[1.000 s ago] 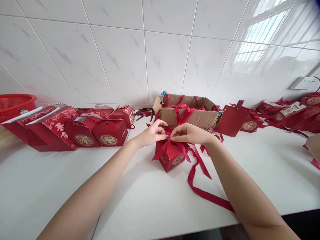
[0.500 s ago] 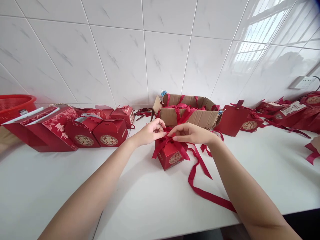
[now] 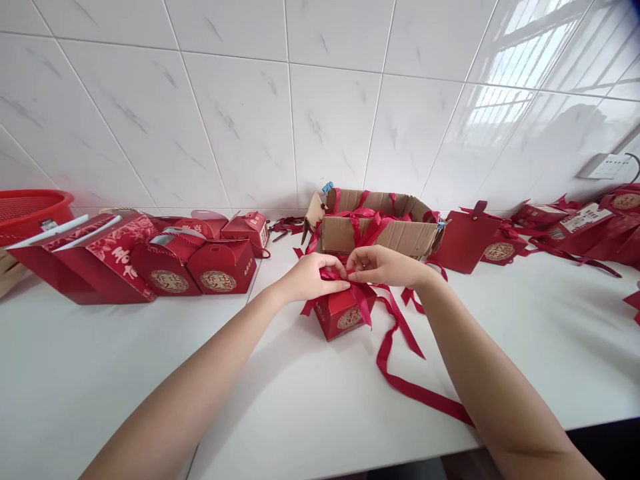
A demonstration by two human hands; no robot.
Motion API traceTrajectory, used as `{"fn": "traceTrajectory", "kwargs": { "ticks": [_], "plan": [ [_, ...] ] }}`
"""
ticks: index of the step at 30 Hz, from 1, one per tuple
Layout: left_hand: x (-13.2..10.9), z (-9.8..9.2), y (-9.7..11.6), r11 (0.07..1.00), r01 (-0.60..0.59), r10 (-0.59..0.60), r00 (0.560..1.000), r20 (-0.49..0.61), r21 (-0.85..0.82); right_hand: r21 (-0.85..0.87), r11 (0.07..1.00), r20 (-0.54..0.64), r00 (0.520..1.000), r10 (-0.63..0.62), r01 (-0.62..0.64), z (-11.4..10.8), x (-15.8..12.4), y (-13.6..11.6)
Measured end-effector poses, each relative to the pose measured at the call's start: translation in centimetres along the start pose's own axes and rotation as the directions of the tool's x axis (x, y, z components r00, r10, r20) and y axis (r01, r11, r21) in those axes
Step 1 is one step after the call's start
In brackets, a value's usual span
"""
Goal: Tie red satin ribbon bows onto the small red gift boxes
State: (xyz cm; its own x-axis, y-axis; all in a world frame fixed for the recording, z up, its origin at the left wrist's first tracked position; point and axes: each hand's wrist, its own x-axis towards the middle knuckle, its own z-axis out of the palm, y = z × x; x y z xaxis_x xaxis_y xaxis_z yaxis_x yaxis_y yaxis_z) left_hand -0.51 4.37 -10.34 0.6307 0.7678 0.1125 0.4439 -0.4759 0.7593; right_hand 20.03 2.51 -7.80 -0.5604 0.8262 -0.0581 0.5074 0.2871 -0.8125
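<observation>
A small red gift box (image 3: 334, 319) with a round gold emblem stands on the white table, directly below both hands. Red ribbon (image 3: 362, 304) lies across its top, and tails hang over the front and left side. My left hand (image 3: 315, 277) is closed, thumb and fingers pinching the ribbon above the lid. From the right, my right hand (image 3: 381, 267) pinches ribbon at the same spot, its fingertips nearly touching the left ones. The knot or loop between the fingers is partly hidden. A long loose ribbon (image 3: 400, 383) trails over the table toward my right forearm.
Behind the box stands a cardboard carton (image 3: 380, 235) holding red ribbons. Red bags (image 3: 100, 267) and gift boxes (image 3: 219, 268) line the left, beside a red plastic basket (image 3: 35, 212). More red boxes (image 3: 499, 250) sit at right. Part of another person's hand (image 3: 9, 270) shows far left.
My left hand has moved slightly right and down, over the ribbon, closer to the right hand. The ribbon tails on the box have shifted. Another person's hand at the far right has left view.
</observation>
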Motion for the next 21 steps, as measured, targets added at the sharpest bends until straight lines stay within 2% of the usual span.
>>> {"fn": "traceTrajectory", "kwargs": {
  "ticks": [3,11,17,21],
  "plan": [
    [0.0,0.1,0.1,1.0,-0.009,0.009,1.0,-0.005,-0.02,-0.004,1.0,-0.037,0.999,0.012,-0.012,0.2,0.0,-0.2],
    [0.1,0.7,0.1,0.998,-0.002,-0.001,0.999,-0.046,-0.069,0.135,0.989,-0.113,0.993,-0.043,0.059,0.5,0.3,-0.2],
    [0.1,0.8,0.0,0.999,0.016,-0.019,0.998,-0.066,-0.038,0.208,0.976,-0.112,0.993,-0.047,0.07,0.5,0.6,0.2],
    [0.1,0.7,0.1,0.999,0.034,-0.035,0.998,-0.061,-0.022,0.319,0.945,-0.077,0.996,-0.043,0.065,0.3,0.9,0.8]
  ]
}}
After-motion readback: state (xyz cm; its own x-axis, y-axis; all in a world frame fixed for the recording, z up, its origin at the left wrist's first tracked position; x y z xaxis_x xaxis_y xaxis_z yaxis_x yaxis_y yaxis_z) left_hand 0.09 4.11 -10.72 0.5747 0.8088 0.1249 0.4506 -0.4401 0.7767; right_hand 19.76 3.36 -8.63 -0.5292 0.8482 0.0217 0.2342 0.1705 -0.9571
